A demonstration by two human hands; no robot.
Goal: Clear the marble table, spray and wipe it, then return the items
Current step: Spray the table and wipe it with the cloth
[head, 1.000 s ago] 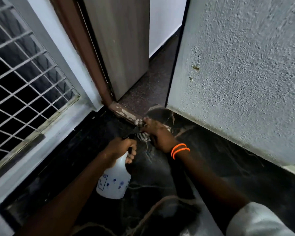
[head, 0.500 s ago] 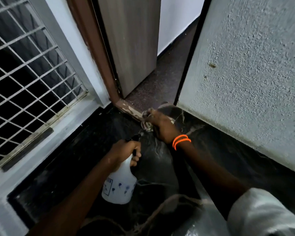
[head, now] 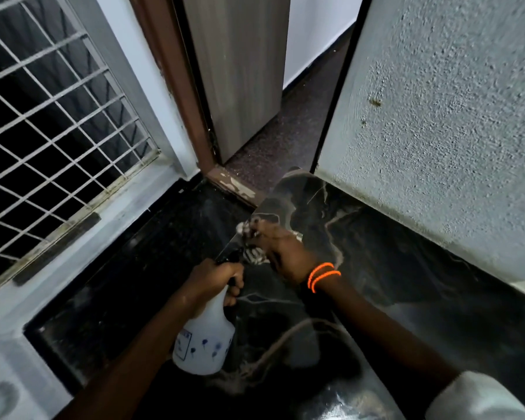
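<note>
Since the earlier frames the pale crumpled cloth point(head: 250, 241) has been drawn back from the far corner by the door threshold toward the near side, and the right hand point(head: 285, 253) has come back with it. That cloth is now pressed onto the black marble table with pale veins point(head: 376, 268), bunched under the right hand, whose fingers are curled over it; two orange bands point(head: 323, 275) sit on that wrist. Just near and left of the cloth, the white translucent plastic spray bottle with small blue flower prints point(head: 205, 341) is held by its neck in the left hand point(head: 214, 278), fingers wrapped round the trigger head; whether its base rests on the table cannot be told.

Beyond the table's far edge lie a chipped brown door threshold point(head: 234, 184) and a grey wood-grain door point(head: 240, 71) standing ajar. A white metal window grille point(head: 52, 116) is at the left and a rough pale textured wall point(head: 452, 131) at the right.

The spray-and-wipe step appears to be in hand, with no other items seen on the marble. The next move would likely call for further strokes across the unwiped near and right parts, with pressure kept even and the bottle kept clear of the cloth's path.
</note>
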